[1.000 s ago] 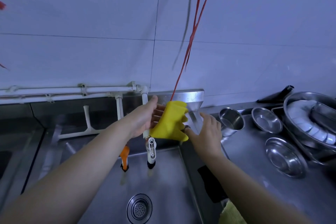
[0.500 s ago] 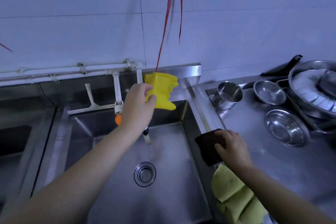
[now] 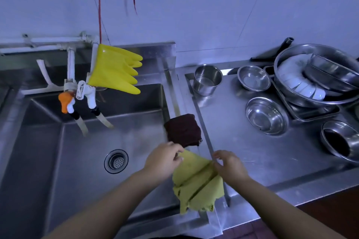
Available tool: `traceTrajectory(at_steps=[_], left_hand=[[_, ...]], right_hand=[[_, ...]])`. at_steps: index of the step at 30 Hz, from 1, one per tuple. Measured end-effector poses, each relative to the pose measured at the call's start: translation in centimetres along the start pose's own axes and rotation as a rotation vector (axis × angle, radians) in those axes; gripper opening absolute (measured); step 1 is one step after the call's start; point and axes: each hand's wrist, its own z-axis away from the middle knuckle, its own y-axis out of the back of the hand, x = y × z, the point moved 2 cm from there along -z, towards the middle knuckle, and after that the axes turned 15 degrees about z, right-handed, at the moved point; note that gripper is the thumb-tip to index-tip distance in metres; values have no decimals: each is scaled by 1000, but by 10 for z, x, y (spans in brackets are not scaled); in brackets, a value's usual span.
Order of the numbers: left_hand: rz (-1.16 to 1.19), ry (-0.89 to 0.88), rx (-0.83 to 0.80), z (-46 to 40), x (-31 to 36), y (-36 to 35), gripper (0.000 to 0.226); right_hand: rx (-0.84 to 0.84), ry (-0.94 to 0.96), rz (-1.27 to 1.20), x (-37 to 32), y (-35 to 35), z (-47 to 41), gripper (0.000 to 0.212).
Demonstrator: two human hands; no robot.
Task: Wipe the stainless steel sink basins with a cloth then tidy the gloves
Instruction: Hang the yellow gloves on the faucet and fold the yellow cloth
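Yellow rubber gloves (image 3: pixel 114 70) hang over the white taps at the back of the sink, fingers pointing right. A dark brown cloth (image 3: pixel 183 130) lies on the sink's right rim. Just below it an olive-green cloth (image 3: pixel 196 182) drapes over the same rim. My left hand (image 3: pixel 164 159) pinches the green cloth's upper left edge. My right hand (image 3: pixel 229 167) grips its right side. The steel sink basin (image 3: pixel 77 161) lies to the left, with its drain (image 3: pixel 116 160) in the middle.
Two taps (image 3: pixel 81 95), one with an orange part, hang over the basin's back. Steel bowls (image 3: pixel 266 114), a steel cup (image 3: pixel 207 79) and a large basin of white dishes (image 3: pixel 314 75) crowd the counter on the right. A red cord (image 3: pixel 99 6) hangs down the wall.
My left hand let go of the yellow gloves and came down to the green cloth. My right hand moved from the brown cloth onto the green cloth.
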Motion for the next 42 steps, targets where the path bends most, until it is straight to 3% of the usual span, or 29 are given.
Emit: traceTrajectory(at_steps=[3,7,10,12,16,20,23,25,28,30,33,37,42], left_hand=[[20,191,-63,-6,-11,-29,40],[159,336,-35,-7,-19,-49,51],[132,316,84,-1,-12,-46,29],[236,275,84,5,-1,-40,10],[471,115,-35,20,45,-9,25],[373,29,-94,33,87,34,40],[313,47,-48,45,102,63,42],[293,32,-12,55,108,82,42],[242,14,72,74,111,110,40],[207,33,151,87,105,128,39],[157,60,254,106,90,147,32],[104,62,272,134,69,161,22],[136,128,227,180,25,150,17]], right_hand=[[-118,30,8,3,-10,-2,37],[-112,107,39,4,-14,-1,31],[-107,147,24,4,-10,2,18],[-135,164,28,3,-3,3,22],[-105,240,-31,-6,30,1,22],[-66,526,-354,-40,82,3,50],[12,827,-244,-68,112,2,54],[17,893,-131,-80,121,0,35],[62,886,4,-89,127,-4,5],[109,820,52,-95,130,-4,7],[123,701,-84,-104,133,3,9],[123,684,-175,-123,129,24,6],[-141,589,-353,-130,103,58,7]])
